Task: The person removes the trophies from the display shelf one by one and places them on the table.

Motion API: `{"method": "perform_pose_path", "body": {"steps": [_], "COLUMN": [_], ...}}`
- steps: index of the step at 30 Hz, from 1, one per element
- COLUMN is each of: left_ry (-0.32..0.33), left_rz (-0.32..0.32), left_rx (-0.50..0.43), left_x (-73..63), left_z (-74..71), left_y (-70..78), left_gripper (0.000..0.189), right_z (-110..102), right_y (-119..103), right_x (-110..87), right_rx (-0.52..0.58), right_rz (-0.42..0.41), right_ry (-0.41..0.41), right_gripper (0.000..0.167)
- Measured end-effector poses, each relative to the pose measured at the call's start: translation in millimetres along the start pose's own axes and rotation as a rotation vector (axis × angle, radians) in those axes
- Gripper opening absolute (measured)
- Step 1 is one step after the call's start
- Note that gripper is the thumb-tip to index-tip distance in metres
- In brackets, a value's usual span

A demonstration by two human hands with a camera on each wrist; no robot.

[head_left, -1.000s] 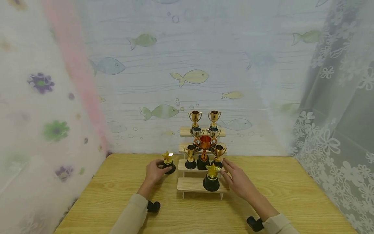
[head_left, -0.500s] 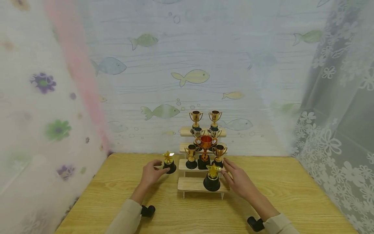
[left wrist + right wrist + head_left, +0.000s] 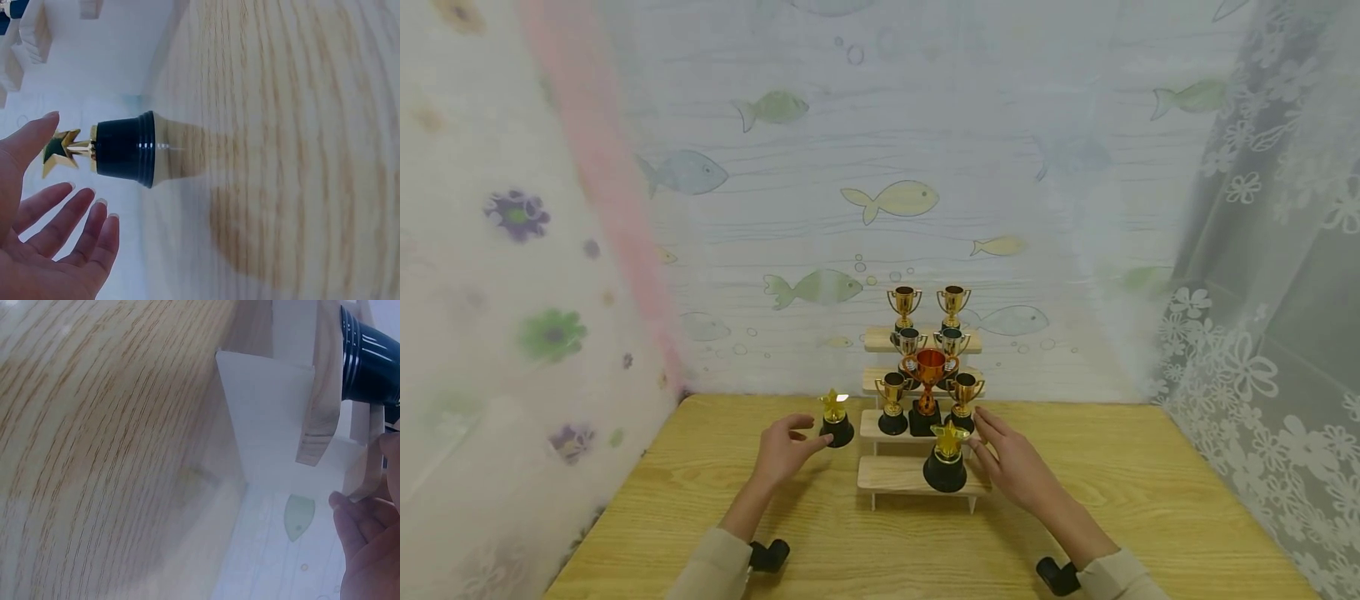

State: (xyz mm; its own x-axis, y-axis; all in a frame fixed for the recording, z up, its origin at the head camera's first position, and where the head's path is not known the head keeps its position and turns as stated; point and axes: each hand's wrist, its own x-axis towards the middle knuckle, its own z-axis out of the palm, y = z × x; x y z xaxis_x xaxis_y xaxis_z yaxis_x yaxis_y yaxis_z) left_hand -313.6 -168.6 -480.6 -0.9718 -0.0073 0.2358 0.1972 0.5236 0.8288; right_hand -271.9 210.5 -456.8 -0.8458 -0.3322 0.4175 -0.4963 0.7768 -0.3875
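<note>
A gold star trophy [image 3: 836, 423] with a black base stands upright on the table, left of a tiered wooden rack. My left hand [image 3: 784, 450] is beside it, fingers spread and apart from the base in the left wrist view, the thumb [image 3: 39, 134] near the star [image 3: 59, 150]. On the rack's lowest step [image 3: 887, 473] stands a second star trophy [image 3: 946, 465], toward the right end. My right hand [image 3: 1017, 467] is at the rack's right side, fingers extended, thumb near that star. In the right wrist view its fingertips [image 3: 337, 500] are right at a step's end.
Higher steps carry two gold cups flanking a larger orange-red cup [image 3: 929, 367], then two silver cups [image 3: 951, 340], then two gold cups [image 3: 953, 302] on top. A fish-patterned curtain [image 3: 880, 125] hangs behind the wooden table [image 3: 1097, 483]; a lace curtain [image 3: 1243, 358] hangs at right.
My left hand has let go of the left star trophy and drawn back left, its fingers opening. The trophy stays standing in place. My right hand has hardly moved.
</note>
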Motion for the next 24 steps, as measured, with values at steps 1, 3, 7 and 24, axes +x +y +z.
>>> {"method": "perform_pose_path", "body": {"steps": [1, 3, 7, 24], "left_ry": [0.002, 0.002, -0.004, -0.042], "left_rz": [0.008, 0.019, 0.034, 0.148], "left_rx": [0.002, 0.006, -0.006, -0.044], "left_x": [-0.9, -3.1, -8.6, -24.6], "left_z": [-0.3, -1.1, -2.8, 6.3], "left_y": [0.2, 1.5, 6.5, 26.2], "left_gripper": [0.051, 0.049, 0.046, 0.039], "right_z": [0, 0, 1, 3], "right_y": [0, 0, 1, 4], "right_x": [-0.1, -0.3, -0.4, -0.5], "right_rx": [0.0, 0.001, 0.001, -0.006], "right_rz": [-0.001, -0.001, -0.003, -0.011], "right_ry": [0.0, 0.001, 0.001, 0.007], "right_gripper": [0.051, 0.051, 0.051, 0.052]}}
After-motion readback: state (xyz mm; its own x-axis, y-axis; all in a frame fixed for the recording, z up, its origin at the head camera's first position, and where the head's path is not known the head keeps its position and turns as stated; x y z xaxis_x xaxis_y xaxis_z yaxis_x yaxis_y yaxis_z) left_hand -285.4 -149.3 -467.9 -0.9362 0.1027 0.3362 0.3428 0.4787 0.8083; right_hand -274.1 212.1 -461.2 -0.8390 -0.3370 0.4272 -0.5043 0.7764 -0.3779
